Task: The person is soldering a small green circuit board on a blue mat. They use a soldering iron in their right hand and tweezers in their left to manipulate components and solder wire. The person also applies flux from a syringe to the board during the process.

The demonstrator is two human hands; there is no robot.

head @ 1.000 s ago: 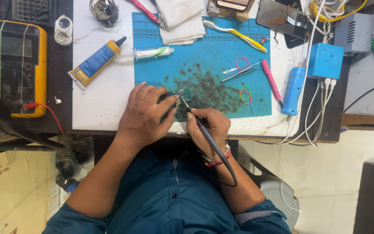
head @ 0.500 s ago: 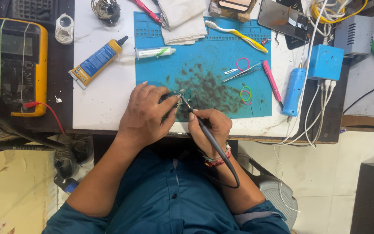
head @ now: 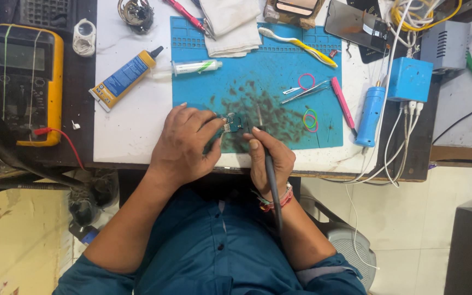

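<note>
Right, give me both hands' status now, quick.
Left hand: closed on a small circuit board, pinning it to the blue mat.
Right hand: closed around a soldering iron, tip near the board.

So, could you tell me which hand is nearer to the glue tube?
Left. The left hand lies just below-right of the glue tube; the right hand sits farther right, holding the soldering iron.

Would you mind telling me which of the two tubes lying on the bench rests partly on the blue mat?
The small white tube with green marking: its right end lies over the blue mat. The larger yellow-and-blue tube with the black nozzle lies wholly on the white benchtop, left of the mat.
</note>
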